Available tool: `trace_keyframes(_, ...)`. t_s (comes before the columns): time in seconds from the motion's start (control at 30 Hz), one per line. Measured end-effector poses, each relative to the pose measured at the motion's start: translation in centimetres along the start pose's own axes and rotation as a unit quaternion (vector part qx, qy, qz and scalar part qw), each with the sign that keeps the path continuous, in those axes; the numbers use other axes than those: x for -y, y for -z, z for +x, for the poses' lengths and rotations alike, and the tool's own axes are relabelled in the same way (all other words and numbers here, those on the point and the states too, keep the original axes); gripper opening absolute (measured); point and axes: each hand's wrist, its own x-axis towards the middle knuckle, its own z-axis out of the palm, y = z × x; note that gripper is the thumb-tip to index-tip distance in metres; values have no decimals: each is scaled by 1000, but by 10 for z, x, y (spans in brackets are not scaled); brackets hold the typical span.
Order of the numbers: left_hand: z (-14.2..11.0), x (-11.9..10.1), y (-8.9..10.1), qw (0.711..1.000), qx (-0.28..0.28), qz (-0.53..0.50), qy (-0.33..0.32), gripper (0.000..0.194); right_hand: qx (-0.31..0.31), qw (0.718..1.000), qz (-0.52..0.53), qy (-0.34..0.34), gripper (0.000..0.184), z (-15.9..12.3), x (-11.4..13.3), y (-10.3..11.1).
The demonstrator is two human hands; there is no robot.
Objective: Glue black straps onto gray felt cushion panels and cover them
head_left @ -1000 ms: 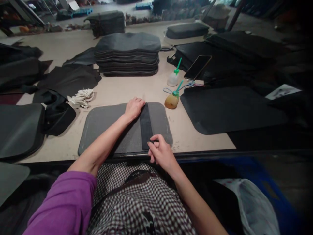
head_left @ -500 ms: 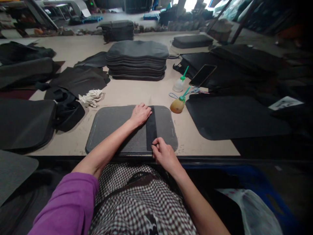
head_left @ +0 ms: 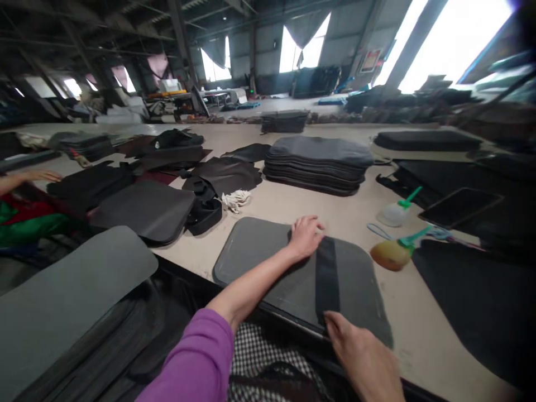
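Down on pale worktop, resting loosely open fingers of left hand by far end of black strip, flat across grey panel; seemingly pinching near end with right hand. Best kept straight, lightly taut!

Two squeeze bottles are standing on the surface, one holding amber liquid and one looking whitish, and two green nozzles are topping them. One phone, one crumpled white cloth and one dark strip are lying there. Two hands of the wearer, one left hand and one right hand, are showing, and one co-worker's hand is appearing at the left.
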Motion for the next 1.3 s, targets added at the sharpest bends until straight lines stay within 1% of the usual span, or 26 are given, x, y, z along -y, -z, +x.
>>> trace_keyframes(0.07, -7, 9, 24, 999, -29, -20, 12, 26, -9, 1000, -15, 17, 34, -1, 2, 0)
trace_keyframes(0.13, -20, 28, 58, 999, -47, -22, 10, 28, -16, 999, -13, 29, 35, -2, 3, -1)
trace_keyframes(0.17, -28, 41, 77, 999, -47, 4, 12, 29, -16, 999, -10, 32, 36, -1, 4, -2)
trace_keyframes(0.2, -38, 57, 98, 997, -48, 51, 24, 30, -16, 999, -7, 34, 37, -1, 5, -2)
trace_keyframes(0.23, -48, 75, 118, 991, -46, 118, 50, 33, -14, 999, -5, 36, 37, -1, 5, -2)
trace_keyframes(0.27, -59, 93, 138, 977, -37, 189, 88, 38, -12, 999, -3, 37, 38, -1, 6, -1)
trace_keyframes(0.33, -82, 132, 175, 961, -44, 232, 142, 46, -9, 999, 5, 33, 37, -1, 7, 3)
trace_keyframes(0.37, -93, 149, 190, 950, -43, 254, 176, 47, -10, 999, 13, 30, 37, -1, 7, 5)
trace_keyframes(0.43, -114, 179, 212, 933, -30, 281, 224, 45, -21, 999, 37, 16, 38, -3, 6, 11)
trace_keyframes(0.47, -122, 190, 219, 928, -19, 288, 237, 41, -31, 998, 50, 8, 38, -4, 5, 14)
trace_keyframes(0.53, -137, 205, 226, 924, 3, 293, 246, 30, -61, 996, 69, -7, 38, -6, 4, 19)
trace_keyframes(0.6, -145, 213, 227, 923, 17, 295, 247, 20, -92, 992, 78, -18, 39, -8, 4, 22)
trace_keyframes(0.63, -148, 215, 227, 922, 20, 296, 248, 18, -108, 991, 81, -21, 41, -9, 4, 24)
trace_keyframes(0.77, -149, 221, 227, 921, 24, 294, 253, 27, -157, 984, 87, -16, 46, -12, 5, 28)
trace_keyframes(0.9, -147, 225, 232, 924, 39, 279, 256, 32, -185, 979, 87, -1, 48, -16, 8, 30)
trace_keyframes(1.07, -149, 228, 247, 937, 78, 224, 258, 32, -184, 976, 112, 16, 47, -18, 7, 27)
trace_keyframes(1.2, -154, 233, 267, 942, 69, 196, 263, 43, -174, 978, 117, 17, 47, -19, 5, 24)
trace_keyframes(1.3, -159, 239, 277, 939, 86, 193, 271, 47, -170, 978, 118, 20, 47, -18, 3, 22)
